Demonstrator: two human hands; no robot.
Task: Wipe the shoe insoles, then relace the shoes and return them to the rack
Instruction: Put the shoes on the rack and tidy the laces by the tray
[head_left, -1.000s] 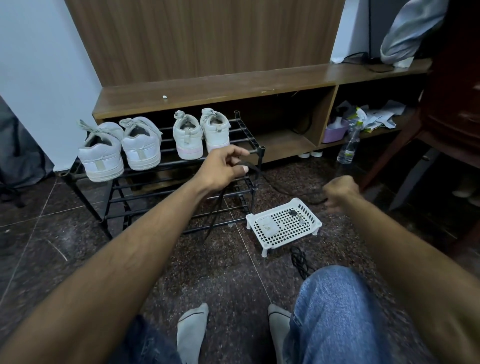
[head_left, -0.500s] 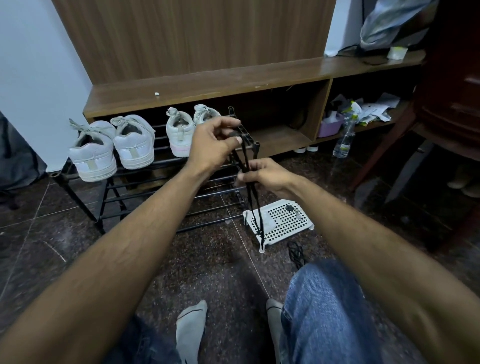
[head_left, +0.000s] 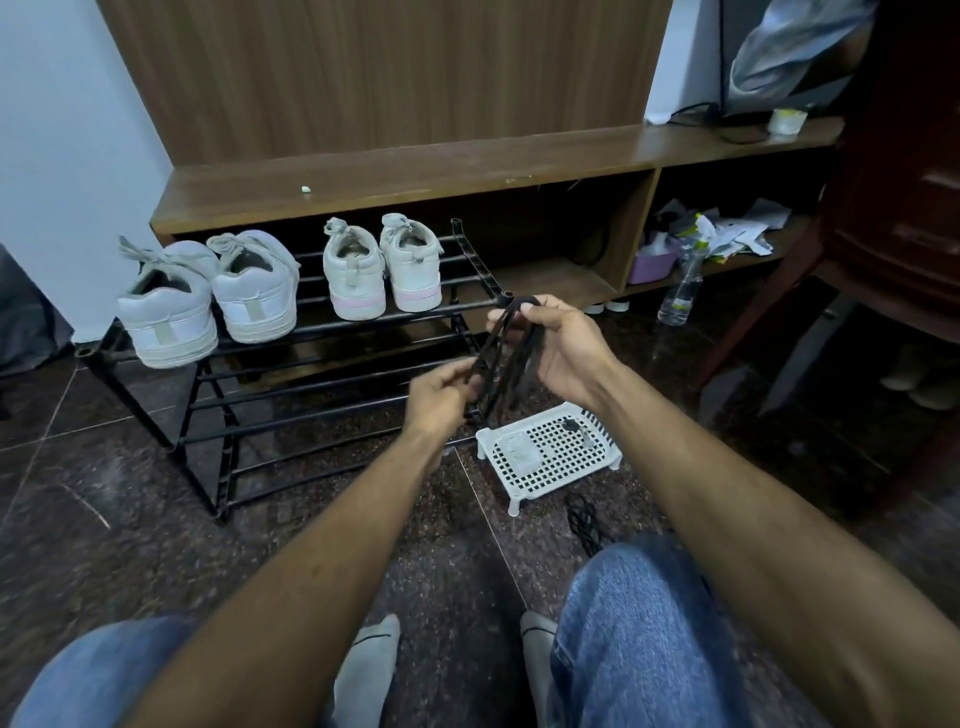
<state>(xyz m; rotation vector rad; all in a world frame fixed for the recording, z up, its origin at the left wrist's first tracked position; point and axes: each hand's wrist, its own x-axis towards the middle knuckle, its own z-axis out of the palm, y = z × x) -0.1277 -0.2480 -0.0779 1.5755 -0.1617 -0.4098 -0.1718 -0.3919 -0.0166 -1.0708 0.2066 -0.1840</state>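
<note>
Hands: left hand (head_left: 441, 397) pinches the black lace (head_left: 506, 358) low; right hand (head_left: 563, 353) grips its looped top, above the rack (head_left: 332, 358).
Risk: loops may tangle if pulled unevenly.

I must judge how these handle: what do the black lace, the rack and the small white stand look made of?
Black lace: looks like woven fabric cord, matte; it hangs limp from both hands.
Rack: thin black bars, likely painted metal with plastic joints; slight sheen.
White stand: looks like moulded plastic, with a perforated grid top.
</note>
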